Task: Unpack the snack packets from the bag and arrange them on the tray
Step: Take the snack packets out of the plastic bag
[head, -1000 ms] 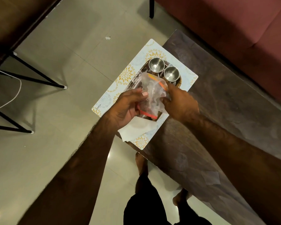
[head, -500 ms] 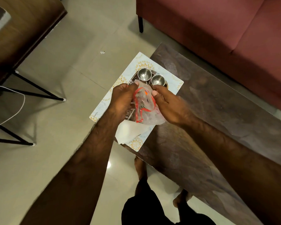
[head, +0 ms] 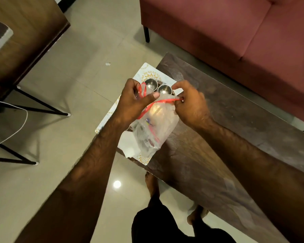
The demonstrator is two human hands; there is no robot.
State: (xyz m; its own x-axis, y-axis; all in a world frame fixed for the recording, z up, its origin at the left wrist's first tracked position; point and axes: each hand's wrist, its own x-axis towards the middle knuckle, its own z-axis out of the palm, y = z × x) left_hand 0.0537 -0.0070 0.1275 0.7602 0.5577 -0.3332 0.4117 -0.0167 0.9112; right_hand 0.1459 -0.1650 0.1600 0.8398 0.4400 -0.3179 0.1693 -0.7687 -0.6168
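A clear plastic bag (head: 153,130) with a red rim hangs above the table's left end. My left hand (head: 135,102) grips the rim's left side and my right hand (head: 189,102) pinches its right side, so the mouth is stretched between them. Small snack packets (head: 148,123) show dimly through the plastic. Below the bag lies a patterned tray (head: 147,76), mostly hidden by my hands and the bag. Two steel cups (head: 151,84) stand at its far end.
The dark wooden table (head: 218,137) runs to the right. A white napkin (head: 128,146) lies on the tray's near end. A maroon sofa (head: 235,32) stands behind the table. Black metal legs (head: 33,106) and a white cable (head: 16,130) are at left. My feet stand on the tiled floor (head: 60,155).
Both hands have lifted the bag and pulled apart, which stretched the red rim wide; earlier they held the bag bunched close over the tray.
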